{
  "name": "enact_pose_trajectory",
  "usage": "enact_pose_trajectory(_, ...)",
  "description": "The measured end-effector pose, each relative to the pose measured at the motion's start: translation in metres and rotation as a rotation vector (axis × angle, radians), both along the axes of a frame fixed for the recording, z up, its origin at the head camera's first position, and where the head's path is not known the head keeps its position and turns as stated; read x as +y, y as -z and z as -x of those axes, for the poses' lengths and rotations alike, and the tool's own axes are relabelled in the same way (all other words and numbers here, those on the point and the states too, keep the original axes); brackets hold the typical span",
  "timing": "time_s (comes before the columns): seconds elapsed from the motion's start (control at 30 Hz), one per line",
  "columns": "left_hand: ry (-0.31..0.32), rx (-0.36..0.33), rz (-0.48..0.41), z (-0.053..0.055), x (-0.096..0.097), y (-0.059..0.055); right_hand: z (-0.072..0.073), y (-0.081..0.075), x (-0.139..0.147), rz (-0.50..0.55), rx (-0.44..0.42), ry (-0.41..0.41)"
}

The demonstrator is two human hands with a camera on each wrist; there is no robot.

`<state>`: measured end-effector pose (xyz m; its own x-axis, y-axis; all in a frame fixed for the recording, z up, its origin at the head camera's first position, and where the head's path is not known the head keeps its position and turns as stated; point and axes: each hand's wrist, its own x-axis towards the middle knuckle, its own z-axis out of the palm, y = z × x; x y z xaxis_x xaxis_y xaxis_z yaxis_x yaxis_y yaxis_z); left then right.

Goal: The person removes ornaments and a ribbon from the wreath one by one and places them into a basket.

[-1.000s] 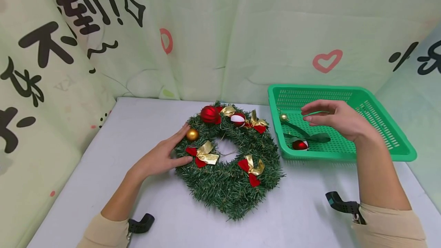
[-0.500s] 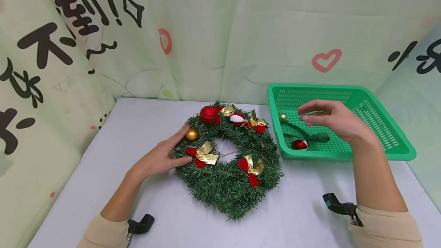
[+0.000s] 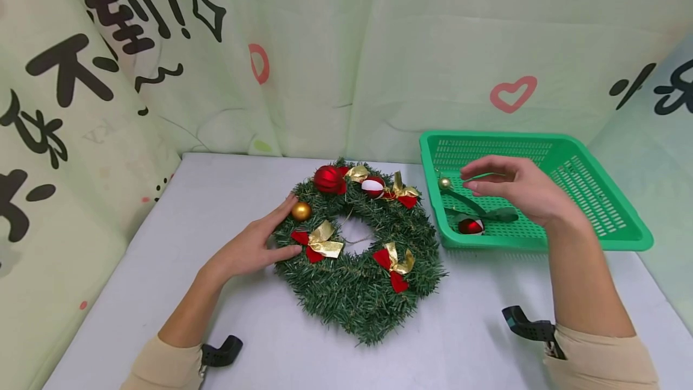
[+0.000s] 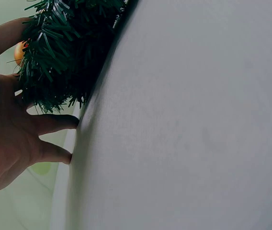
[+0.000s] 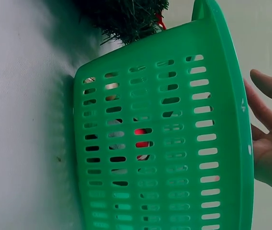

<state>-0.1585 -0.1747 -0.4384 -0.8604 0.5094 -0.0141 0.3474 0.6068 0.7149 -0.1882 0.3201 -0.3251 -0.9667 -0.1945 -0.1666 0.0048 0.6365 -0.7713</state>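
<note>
A green Christmas wreath (image 3: 357, 300) lies flat on the table. It carries a red ball (image 3: 328, 179), a gold ball (image 3: 301, 211), a red-and-white ball (image 3: 373, 186) and several red-and-gold bows (image 3: 323, 241). My left hand (image 3: 243, 251) touches the wreath's left side, fingers spread and thumb beside a bow; in the left wrist view two fingertips reach the table. My right hand (image 3: 520, 188) hovers over the green basket (image 3: 503, 135), fingers loosely bent and nothing in them. Below it lie a small gold ball (image 3: 444, 183), a dark green ribbon-like piece (image 3: 500, 215) and a red-and-white ball (image 3: 471, 226).
The basket has perforated walls (image 5: 169, 143) and stands at the table's back right, close beside the wreath. A white cloth covers the table (image 3: 433, 342). Pale green printed curtains (image 3: 379, 47) hang behind and at both sides.
My right hand has drifted slightly left above the basket, still holding nothing. My left hand and the wreath stay in place.
</note>
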Motion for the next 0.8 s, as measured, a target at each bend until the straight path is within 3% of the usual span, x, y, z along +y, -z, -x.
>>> enact_pose_trajectory(0.8, -0.009, -0.001, 0.01, 0.0, 0.0, 0.0, 0.003, 0.0, -0.036, 0.07, 0.018, -0.053)
